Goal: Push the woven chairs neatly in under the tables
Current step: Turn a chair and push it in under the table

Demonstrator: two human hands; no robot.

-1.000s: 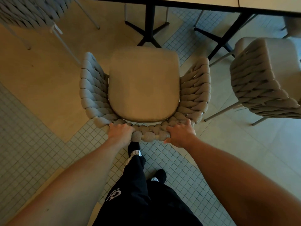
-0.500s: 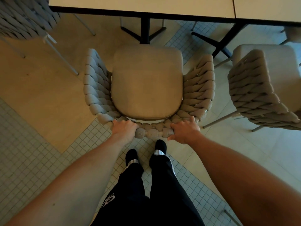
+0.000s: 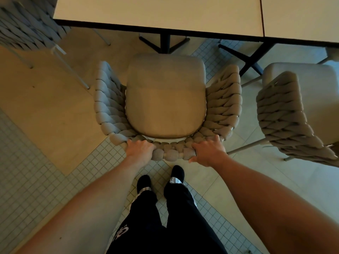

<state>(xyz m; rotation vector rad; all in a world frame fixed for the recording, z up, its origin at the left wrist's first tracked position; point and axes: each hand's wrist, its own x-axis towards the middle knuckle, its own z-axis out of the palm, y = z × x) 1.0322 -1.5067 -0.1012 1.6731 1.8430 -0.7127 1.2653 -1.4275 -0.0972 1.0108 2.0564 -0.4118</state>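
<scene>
Woven chair stands on the floor facing the table, seat front near the table's near edge, just short of the black pedestal base. Left hand and right hand grip the backrest top rim, fingers curled over the weave. Second woven chair stands at right.

Open floor lies under the table, but its black pedestal stands dead ahead.
</scene>
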